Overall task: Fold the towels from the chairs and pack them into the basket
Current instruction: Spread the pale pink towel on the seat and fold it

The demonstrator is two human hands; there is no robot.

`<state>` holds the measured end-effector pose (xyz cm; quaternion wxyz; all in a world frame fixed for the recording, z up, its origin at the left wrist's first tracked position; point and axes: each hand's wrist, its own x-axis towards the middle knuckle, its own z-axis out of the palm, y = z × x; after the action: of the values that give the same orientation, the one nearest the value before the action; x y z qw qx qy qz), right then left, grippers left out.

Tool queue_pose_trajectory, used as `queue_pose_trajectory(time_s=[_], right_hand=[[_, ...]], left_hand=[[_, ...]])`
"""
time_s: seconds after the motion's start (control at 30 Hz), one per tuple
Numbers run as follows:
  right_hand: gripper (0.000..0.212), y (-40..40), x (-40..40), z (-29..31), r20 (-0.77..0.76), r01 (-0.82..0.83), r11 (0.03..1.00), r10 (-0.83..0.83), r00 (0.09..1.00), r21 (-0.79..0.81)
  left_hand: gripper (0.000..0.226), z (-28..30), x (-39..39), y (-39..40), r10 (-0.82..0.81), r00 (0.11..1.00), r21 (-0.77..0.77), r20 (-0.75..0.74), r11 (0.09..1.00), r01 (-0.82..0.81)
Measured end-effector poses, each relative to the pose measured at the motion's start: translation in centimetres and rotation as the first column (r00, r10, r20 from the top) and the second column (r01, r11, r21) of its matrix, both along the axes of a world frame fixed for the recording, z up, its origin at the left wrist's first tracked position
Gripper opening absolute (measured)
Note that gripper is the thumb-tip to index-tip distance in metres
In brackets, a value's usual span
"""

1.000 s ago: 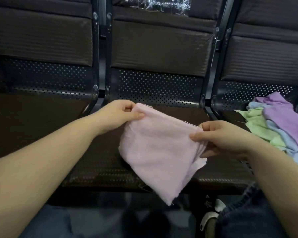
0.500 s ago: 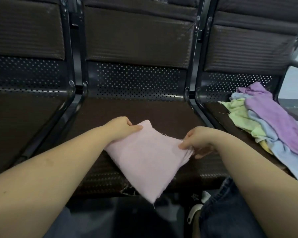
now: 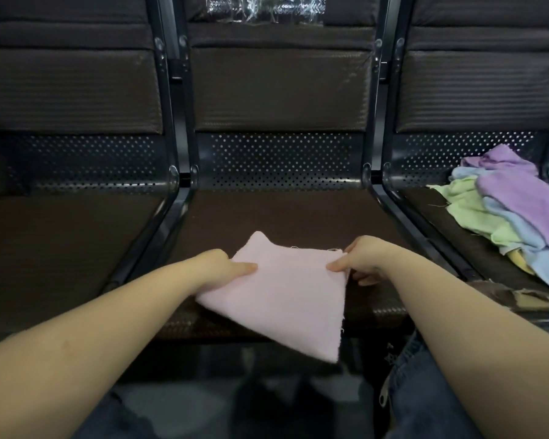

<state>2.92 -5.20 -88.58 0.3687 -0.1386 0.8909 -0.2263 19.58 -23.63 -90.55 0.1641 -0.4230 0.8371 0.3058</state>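
Pink towel [image 3: 286,299] pinched between left hand [image 3: 217,269] and right hand [image 3: 366,261].

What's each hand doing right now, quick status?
Left hand: pinching the left edge of the pink towel.
Right hand: pinching the towel's right corner.
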Motion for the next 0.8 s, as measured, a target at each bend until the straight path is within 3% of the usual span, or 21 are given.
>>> queue_pose_trajectory(time_s=[0.13, 0.27, 0.47, 0.63, 0.73, 0.8], right_hand=[[0.049, -1.1, 2.4, -0.7, 0.013, -0.046, 0.999, 0.046, 0.999, -0.006], [0.044, -1.7, 5.1, -0.3, -0.009, -0.072, 0.997, 0.072, 0.997, 0.039], [0.044, -0.7, 8.2, 1.3, -0.036, -0.134, 0.978, 0.142, 0.989, 0.160], [0.041, -0.2, 8.9, 0.7, -0.050, -0.084, 0.991, 0.079, 0.996, -0.100], [0.039, -0.1, 9.1, 0.8, 0.051, 0.037, 0.953, -0.023, 0.998, -0.301], [0.032, 0.1, 9.0, 0.9, 0.103, 0.076, 0.943, -0.045, 0.994, -0.325]], left_hand=[[0.069, 0.2, 3.6, 0.2, 0.191, 0.981, 0.165, -0.032, 0.969, -0.183], [0.050, 0.8, 6.8, 1.1, 0.367, 0.928, 0.390, -0.070, 0.866, -0.313], [0.043, 0.1, 8.6, 2.4, 0.437, 0.887, 0.378, -0.150, 0.854, -0.357], [0.044, 0.5, 8.6, 3.0, 0.491, 0.832, 0.432, -0.258, 0.829, -0.355], [0.037, 0.9, 8.6, 2.7, 0.555, 0.771, 0.501, -0.311, 0.785, -0.364], [0.032, 1.2, 8.5, 2.6, 0.587, 0.744, 0.565, -0.320, 0.748, -0.347]])
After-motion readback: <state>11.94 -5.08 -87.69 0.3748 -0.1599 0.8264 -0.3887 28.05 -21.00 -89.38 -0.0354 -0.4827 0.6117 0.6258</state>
